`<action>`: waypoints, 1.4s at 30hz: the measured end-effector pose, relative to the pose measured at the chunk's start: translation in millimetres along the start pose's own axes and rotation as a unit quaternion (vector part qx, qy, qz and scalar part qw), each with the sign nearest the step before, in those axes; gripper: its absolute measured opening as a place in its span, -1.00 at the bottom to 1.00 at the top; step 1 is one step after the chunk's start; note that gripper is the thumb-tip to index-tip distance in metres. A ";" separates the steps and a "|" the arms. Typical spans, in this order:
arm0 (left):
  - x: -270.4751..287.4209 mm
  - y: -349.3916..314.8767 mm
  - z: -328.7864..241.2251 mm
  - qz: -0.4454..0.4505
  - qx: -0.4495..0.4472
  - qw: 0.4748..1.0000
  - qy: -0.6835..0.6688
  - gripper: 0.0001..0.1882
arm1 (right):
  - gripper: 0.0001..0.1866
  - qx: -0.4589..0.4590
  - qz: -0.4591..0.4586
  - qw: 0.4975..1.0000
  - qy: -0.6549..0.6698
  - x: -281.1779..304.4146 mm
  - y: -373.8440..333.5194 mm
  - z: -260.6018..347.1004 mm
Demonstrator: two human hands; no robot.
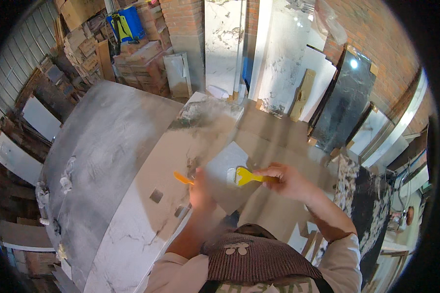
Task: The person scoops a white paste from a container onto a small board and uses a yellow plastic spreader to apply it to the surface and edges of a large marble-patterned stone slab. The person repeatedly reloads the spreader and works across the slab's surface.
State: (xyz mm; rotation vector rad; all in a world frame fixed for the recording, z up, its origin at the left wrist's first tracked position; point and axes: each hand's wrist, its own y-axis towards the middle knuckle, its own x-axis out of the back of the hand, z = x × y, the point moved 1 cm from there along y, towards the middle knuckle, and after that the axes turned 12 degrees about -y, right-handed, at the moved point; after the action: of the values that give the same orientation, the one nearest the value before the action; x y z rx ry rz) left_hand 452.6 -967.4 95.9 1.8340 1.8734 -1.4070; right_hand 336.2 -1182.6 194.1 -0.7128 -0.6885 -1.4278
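Note:
My right hand [287,181] is closed around the handle of a yellow plastic putty knife [245,176]. Its blade meets a dab of white paste [231,177] on a grey, flat square plate [225,158]. At the plate's left edge, my left hand [200,191] grips it; the fingers are partly blurred. An orange plastic piece [182,177] sticks out beside the left hand, and I cannot tell whether that hand holds it too. Under and left of the plate lies a long white marble-patterned slab [127,234] with a small dark square cut-out [156,196].
A broad dusty grey surface [107,132] adjoins the slab on the left. Tall slabs [225,44] and a dark panel [344,97] lean on the brick walls at the back. A blue backpack tank [126,25] sits on stacked cartons. Black-and-white slabs [362,195] stand at right.

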 end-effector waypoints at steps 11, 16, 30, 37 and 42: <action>-40.0 138.8 -27.5 -0.018 -0.064 0.997 -0.034 -0.64 | -0.59 0.012 0.089 0.984 -0.151 40.7 178.2 -25.3; -51.3 163.1 -40.2 -0.107 -0.076 0.989 -0.067 -0.65 | -0.63 0.020 0.160 0.969 -0.189 32.8 233.8 -49.1; -6.3 228.1 6.3 -0.122 0.010 0.970 -0.211 -0.51 | -0.62 -0.139 0.237 0.865 0.421 20.2 424.3 -233.4; -6.8 222.2 22.6 -0.105 -0.021 0.965 -0.241 -0.49 | -0.58 -0.141 0.281 0.823 0.473 -38.2 491.1 -272.0; -9.0 225.3 18.9 -0.079 -0.073 0.972 -0.209 -0.73 | -0.57 -0.088 0.301 0.832 0.457 -70.2 512.2 -289.0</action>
State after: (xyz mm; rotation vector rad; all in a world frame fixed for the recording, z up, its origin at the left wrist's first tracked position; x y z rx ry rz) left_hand 637.0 -1031.5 -18.5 1.2272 1.8679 -1.5142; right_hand 845.4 -1357.1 -53.1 -0.2576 0.4075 -1.0524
